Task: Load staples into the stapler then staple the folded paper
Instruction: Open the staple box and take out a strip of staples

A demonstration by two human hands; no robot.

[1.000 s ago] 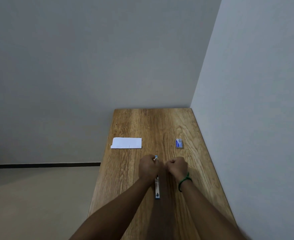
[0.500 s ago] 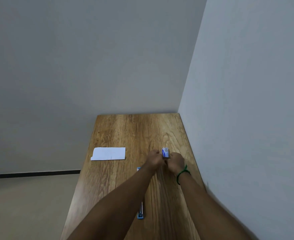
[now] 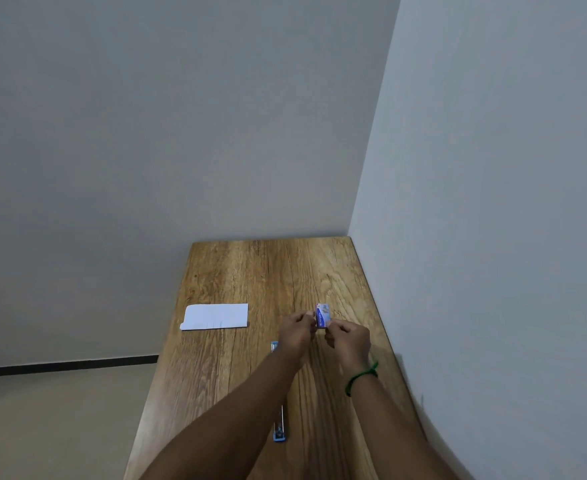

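Above the counter, near its right edge, both hands pinch a small blue-and-white staple box: the left hand narrowly at its 9 o'clock side, the right hand at 5 o'clock. An opened blue stapler lies flat at 6 o'clock, mostly hidden under the left forearm. At 9 o'clock, well apart, rests the white folded paper. A green band circles the right wrist.
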